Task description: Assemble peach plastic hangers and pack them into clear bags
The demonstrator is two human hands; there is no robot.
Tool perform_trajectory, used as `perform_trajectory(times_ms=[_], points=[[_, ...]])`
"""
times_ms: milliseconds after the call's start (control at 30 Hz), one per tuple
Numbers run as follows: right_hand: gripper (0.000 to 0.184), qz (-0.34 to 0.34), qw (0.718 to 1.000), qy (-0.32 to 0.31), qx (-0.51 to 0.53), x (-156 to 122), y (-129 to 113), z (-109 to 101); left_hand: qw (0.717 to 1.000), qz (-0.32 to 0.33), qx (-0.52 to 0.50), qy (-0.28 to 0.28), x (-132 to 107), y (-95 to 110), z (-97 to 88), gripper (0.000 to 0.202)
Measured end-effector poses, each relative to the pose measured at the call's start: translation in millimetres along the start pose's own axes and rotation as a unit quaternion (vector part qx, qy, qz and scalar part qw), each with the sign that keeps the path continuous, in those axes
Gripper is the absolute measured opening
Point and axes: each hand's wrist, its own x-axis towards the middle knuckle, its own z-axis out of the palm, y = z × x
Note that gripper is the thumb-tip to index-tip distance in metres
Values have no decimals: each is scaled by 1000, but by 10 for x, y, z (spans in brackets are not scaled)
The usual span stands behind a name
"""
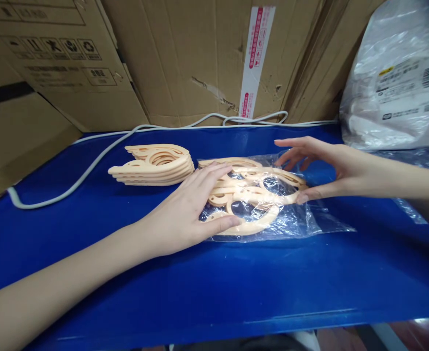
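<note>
A clear plastic bag (302,219) lies on the blue table cover (236,282) with several peach-coloured plastic hanger pieces (251,195) inside it. My left hand (192,209) rests on the bag's left end, fingers stretched flat over the pieces, thumb pressing the nearest one. My right hand (320,165) reaches in from the right, fingers spread above the bag's far side and thumb touching the right end of the pieces. A neat stack of the same peach pieces (154,165) sits just left of the bag, untouched.
Cardboard boxes (185,58) stand along the back. A white cable (90,165) runs across the rear of the cover and down its left side. A white plastic sack (397,83) with labels sits at the back right. The cover's front edge is close to me.
</note>
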Motion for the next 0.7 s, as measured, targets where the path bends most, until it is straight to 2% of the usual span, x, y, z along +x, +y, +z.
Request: perform_trajectory(times_ms=[133, 333, 467, 567, 700], points=[[86, -18, 999, 6, 28, 18, 17, -1, 1000, 2, -11, 5, -4, -9, -6, 70], [69, -74, 994, 76, 20, 90, -139, 288, 1000, 10, -4, 13, -11, -31, 7, 69], [64, -93, 988, 124, 0, 128, -178, 433, 999, 25, 8, 18, 2, -33, 14, 66], [62, -101, 985, 139, -14, 135, -170, 444, 999, 30, 12, 17, 22, -32, 14, 67], [61, -97, 989, 115, 1, 117, -148, 367, 999, 27, 17, 17, 36, -28, 3, 66]])
